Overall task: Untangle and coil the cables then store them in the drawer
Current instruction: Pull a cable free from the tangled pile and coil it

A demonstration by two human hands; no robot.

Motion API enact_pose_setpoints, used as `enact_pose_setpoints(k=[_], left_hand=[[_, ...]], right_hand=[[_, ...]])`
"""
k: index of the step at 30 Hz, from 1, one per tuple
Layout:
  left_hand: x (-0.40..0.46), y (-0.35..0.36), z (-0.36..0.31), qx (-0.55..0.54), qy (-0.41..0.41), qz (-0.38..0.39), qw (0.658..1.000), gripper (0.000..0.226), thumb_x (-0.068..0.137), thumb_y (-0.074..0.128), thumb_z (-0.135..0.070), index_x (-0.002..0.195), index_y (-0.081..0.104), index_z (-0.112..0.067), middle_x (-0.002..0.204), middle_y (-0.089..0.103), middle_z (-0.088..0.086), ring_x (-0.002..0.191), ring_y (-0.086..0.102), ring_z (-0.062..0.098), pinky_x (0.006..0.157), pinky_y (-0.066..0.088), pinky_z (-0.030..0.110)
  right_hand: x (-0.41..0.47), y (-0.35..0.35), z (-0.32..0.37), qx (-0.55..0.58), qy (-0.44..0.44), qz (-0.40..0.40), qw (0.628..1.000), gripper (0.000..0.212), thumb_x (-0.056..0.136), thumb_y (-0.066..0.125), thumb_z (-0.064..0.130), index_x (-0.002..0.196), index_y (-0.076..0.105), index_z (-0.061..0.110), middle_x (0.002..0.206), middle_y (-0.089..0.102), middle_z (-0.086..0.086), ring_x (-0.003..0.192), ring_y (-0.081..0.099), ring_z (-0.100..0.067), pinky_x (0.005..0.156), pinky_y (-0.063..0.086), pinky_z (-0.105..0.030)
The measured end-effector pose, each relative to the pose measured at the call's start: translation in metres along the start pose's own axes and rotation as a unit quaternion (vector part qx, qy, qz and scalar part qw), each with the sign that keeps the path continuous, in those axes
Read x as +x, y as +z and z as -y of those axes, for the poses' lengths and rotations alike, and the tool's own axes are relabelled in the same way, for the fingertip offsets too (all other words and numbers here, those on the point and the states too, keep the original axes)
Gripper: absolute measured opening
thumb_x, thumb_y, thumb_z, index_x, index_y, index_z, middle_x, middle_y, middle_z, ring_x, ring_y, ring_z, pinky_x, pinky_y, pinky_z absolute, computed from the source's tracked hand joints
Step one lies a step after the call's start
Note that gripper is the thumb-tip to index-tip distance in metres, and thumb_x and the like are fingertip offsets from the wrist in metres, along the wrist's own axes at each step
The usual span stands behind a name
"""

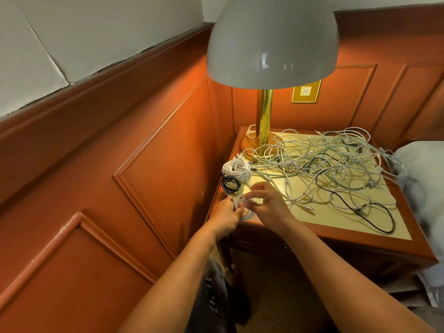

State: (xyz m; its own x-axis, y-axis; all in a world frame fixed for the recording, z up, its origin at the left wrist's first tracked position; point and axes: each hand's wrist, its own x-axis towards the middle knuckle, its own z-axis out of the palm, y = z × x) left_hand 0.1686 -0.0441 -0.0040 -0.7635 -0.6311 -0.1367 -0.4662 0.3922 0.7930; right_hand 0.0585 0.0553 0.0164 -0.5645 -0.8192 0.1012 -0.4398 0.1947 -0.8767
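From your head camera, take the brass-stemmed table lamp with the pale grey dome shade (264,121) as your landmark: it stands at the far left corner of the red-brown wooden desk with the cream inlaid top (336,239). Spreading from the lamp's base toward the right and the near side lies the loose tangle of white, pale green and black cables (331,164), still knotted across most of the top. Straight toward you from the lamp's base, along the desk's left edge, sit a finished coil of white cable (236,169) and, touching it on the near side, a smaller coil of black cable (231,184). Nearer still, at the desk's front left corner, your left hand (225,216) pinches a small loop of white cable (245,209), fingers curled around it, while your right hand (269,207) grips the same loop from the other side with thumb and fingers bent over it. The loop lies between your two hands, roughly flat; I judge you are finishing this coil. The tangle lies to the right of both hands, so your right hand is the nearer one for the next cable. The drawer is not plainly visible. No brand or writing can be read.
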Motion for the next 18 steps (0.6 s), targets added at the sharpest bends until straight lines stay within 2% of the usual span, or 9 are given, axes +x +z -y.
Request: enact_pose_setpoints(k=[2,4,7,10,12,14,18], left_hand=[[-0.001,0.003,-0.002,0.037,0.002,-0.009,0.999,0.033,0.093,0.054,-0.014,0.126,0.048,-0.012,0.124,0.054,0.007,0.114,0.052,0.023,0.098,0.045,0.040],[-0.005,0.005,-0.008,0.051,-0.001,-0.004,0.999,0.033,0.091,0.051,-0.006,0.124,0.044,-0.009,0.116,0.048,0.004,0.105,0.051,0.020,0.088,0.045,0.034],[-0.007,0.009,-0.010,0.012,-0.007,-0.007,1.000,0.044,0.088,0.048,0.004,0.129,0.037,-0.005,0.118,0.043,0.005,0.098,0.050,0.021,0.079,0.043,0.029],[-0.011,0.015,-0.011,-0.021,-0.034,0.034,0.999,0.036,0.096,0.045,-0.005,0.131,0.034,-0.006,0.103,0.046,0.000,0.084,0.047,0.008,0.067,0.040,0.017],[-0.012,0.019,-0.007,-0.050,-0.056,0.066,0.995,0.020,0.098,0.045,-0.011,0.117,0.039,-0.013,0.092,0.045,-0.003,0.074,0.043,0.004,0.058,0.037,0.015],[-0.009,0.019,-0.005,-0.053,-0.062,0.067,0.994,0.010,0.096,0.047,-0.012,0.102,0.041,-0.016,0.086,0.045,-0.004,0.070,0.041,0.005,0.057,0.035,0.020],[-0.004,0.013,-0.007,-0.096,-0.086,0.108,0.986,0.011,0.092,0.047,-0.005,0.094,0.051,-0.014,0.072,0.045,-0.002,0.059,0.037,0.007,0.051,0.032,0.019]], right_hand=[[0.002,0.003,0.005,0.022,0.009,-0.020,1.000,0.015,0.079,0.079,0.013,0.094,0.077,0.013,0.102,0.057,-0.002,0.092,0.052,-0.009,0.070,0.036,-0.006],[0.004,0.007,0.008,0.046,0.027,-0.032,0.998,0.011,0.078,0.080,0.014,0.089,0.077,0.017,0.095,0.057,0.000,0.087,0.052,-0.008,0.070,0.037,-0.013],[0.005,0.014,0.008,0.090,0.039,-0.041,0.994,0.011,0.078,0.080,0.012,0.082,0.075,0.020,0.089,0.055,0.006,0.085,0.052,-0.002,0.072,0.039,-0.017],[0.008,0.016,0.006,0.197,0.086,-0.073,0.974,0.008,0.078,0.078,0.008,0.078,0.074,0.014,0.087,0.065,0.001,0.085,0.062,-0.010,0.076,0.047,-0.023],[0.011,0.017,0.004,0.257,0.139,-0.098,0.951,0.006,0.079,0.077,0.006,0.076,0.073,0.010,0.081,0.069,-0.003,0.083,0.065,-0.016,0.075,0.050,-0.026],[0.014,0.021,0.001,0.269,0.163,-0.106,0.943,0.009,0.079,0.077,0.006,0.073,0.072,0.011,0.080,0.069,-0.004,0.084,0.065,-0.018,0.076,0.050,-0.029],[0.016,0.025,-0.003,0.274,0.119,-0.051,0.953,0.007,0.078,0.077,0.006,0.075,0.073,0.011,0.084,0.068,-0.003,0.085,0.064,-0.013,0.079,0.048,-0.027]])
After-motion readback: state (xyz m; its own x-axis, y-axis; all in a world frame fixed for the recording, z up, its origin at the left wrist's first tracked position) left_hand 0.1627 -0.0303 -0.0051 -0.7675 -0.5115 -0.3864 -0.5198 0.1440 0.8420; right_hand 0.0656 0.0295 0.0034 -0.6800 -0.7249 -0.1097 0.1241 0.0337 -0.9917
